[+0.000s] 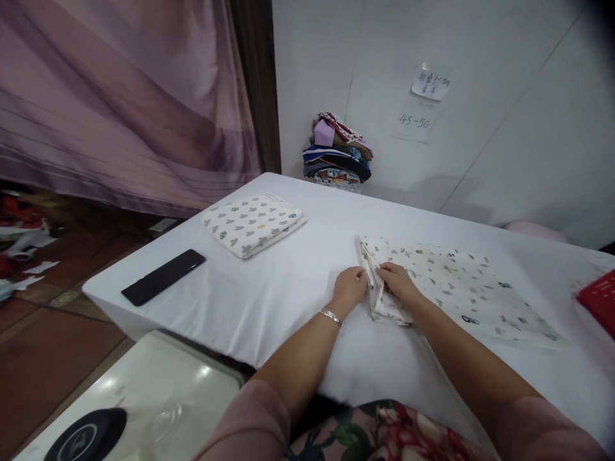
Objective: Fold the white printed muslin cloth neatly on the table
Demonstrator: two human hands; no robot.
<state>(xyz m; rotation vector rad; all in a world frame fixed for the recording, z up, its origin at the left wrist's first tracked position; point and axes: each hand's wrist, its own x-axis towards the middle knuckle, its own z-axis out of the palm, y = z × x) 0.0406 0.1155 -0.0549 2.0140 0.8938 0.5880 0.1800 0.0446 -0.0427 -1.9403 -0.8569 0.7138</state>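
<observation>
A white cloth with small grey and dark prints (pixel 451 288) lies across the right half of the table, its left end folded over in layers. At that folded end, my left hand (pixel 350 289) pinches the left edge with thumb and fingers together. My right hand (pixel 400 282) grips the upper layer just to the right, its fingertips partly hidden in the fold. Between the two hands the layers stand slightly raised. A silver bracelet (pixel 331 316) circles my left wrist.
On the white-covered table (pixel 288 288) lie a folded cloth with grey cloud-like prints (pixel 259 221) and a flat black object (pixel 163 276). Something red (pixel 598 304) sits at the right edge. Folded fabrics (pixel 336 153) are stacked behind the table. A pale surface (pixel 168 397) stands front left.
</observation>
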